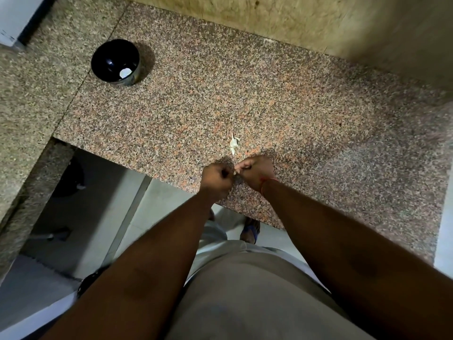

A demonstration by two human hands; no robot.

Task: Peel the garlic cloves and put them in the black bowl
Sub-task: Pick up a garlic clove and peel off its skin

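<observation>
Head view: our left hand (217,179) & right hand (255,171) pinch a clove (234,172) w/ curled fingers over the bench (294,106), bowl (115,61) well apart.

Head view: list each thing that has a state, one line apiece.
black bowl: upright on the counter, one pale clove inside
garlic clove: pinched between both hands, mostly hidden
left hand: curled on the clove
right hand: curled on the clove
peel scraps: loose on the counter

garlic clove (234,172): mostly hidden between curled fingers (245,165) | black bowl (115,60) contents: too small to tell
</observation>
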